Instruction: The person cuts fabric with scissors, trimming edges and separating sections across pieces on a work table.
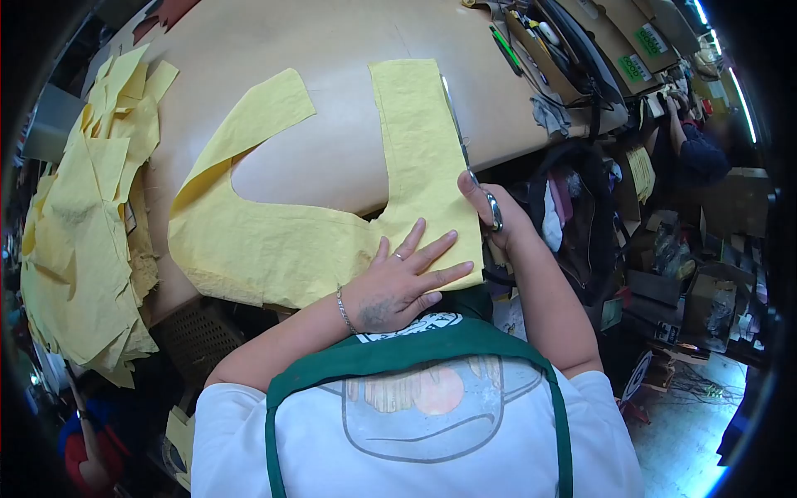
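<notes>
A large yellow sheet (274, 241), cut into a curved U-like shape, lies over the table's near edge. My left hand (403, 278) rests flat on its lower right part, fingers spread, with nothing held. At the sheet's right edge my right hand (496, 217) is closed around the metal handles of scissors (493, 212). The scissor blades point away from me along the straight right edge of the sheet's upright strip (419, 116); they are partly hidden by the yellow material.
Yellow pieces are piled (83, 224) at the table's (332, 33) left side. Pens (506, 51), a grey cloth (550, 114) and boxes (652, 58) are at the upper right. An open black bag (585, 224) sits right of my right hand. Other people (701, 149) show at the sides.
</notes>
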{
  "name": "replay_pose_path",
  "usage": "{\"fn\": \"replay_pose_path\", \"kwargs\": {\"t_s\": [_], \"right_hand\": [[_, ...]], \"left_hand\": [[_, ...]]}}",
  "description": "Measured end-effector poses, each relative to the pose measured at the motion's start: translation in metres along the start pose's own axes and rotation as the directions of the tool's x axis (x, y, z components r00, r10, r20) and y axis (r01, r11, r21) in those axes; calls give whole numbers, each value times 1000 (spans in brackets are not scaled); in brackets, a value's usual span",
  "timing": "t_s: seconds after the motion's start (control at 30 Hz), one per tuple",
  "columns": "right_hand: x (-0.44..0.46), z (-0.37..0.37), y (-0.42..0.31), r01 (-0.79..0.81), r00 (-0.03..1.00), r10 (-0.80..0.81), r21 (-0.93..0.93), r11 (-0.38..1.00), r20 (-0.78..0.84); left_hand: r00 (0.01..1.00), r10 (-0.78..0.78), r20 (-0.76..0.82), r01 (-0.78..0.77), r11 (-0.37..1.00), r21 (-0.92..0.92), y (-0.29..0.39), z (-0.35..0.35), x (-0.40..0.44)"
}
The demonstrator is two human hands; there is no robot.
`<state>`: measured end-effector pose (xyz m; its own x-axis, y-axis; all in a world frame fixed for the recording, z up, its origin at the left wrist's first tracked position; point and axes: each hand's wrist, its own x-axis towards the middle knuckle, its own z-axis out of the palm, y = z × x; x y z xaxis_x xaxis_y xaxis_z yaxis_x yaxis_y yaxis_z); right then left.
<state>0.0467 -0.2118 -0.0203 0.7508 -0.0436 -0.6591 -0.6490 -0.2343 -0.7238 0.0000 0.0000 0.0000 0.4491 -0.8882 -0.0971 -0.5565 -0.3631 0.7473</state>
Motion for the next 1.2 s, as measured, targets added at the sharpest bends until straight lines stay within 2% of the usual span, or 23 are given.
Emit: {"fn": "replay_pose_path", "kwargs": {"t_s": [0.07, 0.17, 0.27, 0.37, 0.47, 0.57, 0.67, 0.77, 0.87, 0.97, 1.07, 1.17, 1.2], "right_hand": [[2, 0, -10, -65, 998, 64, 19, 998, 20], [-3, 6, -23, -36, 999, 39, 99, 994, -21], [5, -2, -17, -34, 999, 34, 47, 998, -2], [3, 4, -9, 78, 995, -71, 102, 992, -71], [2, 3, -10, 1, 997, 1, 24, 1000, -78], [1, 1, -11, 34, 999, -34, 57, 998, -17], [7, -1, -24, -56, 998, 56, 5, 998, -9], [4, 7, -45, -14, 999, 14, 11, 1000, -30], [30, 2, -30, -11, 999, 6, 103, 995, 46], [32, 0, -25, 100, 995, -100, 39, 994, -10], [23, 2, -28, 176, 981, -184, -121, 977, -67], [26, -1, -23, 180, 982, -184, -87, 980, -39], [28, -2, -23, 136, 990, -140, -81, 987, -35]], "left_hand": [[1000, 4, 0, -4, 1000, -6, 1, 1, 0], [1000, 15, 0, -15, 1000, -3, 3, 1, -2], [999, 27, -19, -28, 1000, -3, 1, 1, -1], [1000, 24, -15, -24, 1000, 16, 0, 2, -2], [999, 36, -22, -36, 999, 0, 0, 3, -2], [999, 29, -26, -30, 1000, -9, 1, 2, -3], [999, 36, -31, -37, 999, -13, 1, 2, -4], [999, 33, -21, -33, 999, -6, 3, 1, -5], [998, 46, -44, -46, 999, 10, 2, 2, -6], [998, 43, -53, -42, 999, 10, 1, 3, -6], [998, 38, -42, -38, 999, 5, -1, 2, -6], [997, 45, -56, -45, 999, -4, -2, 4, -7], [997, 43, -58, -44, 999, -8, -2, 4, -7]]}}
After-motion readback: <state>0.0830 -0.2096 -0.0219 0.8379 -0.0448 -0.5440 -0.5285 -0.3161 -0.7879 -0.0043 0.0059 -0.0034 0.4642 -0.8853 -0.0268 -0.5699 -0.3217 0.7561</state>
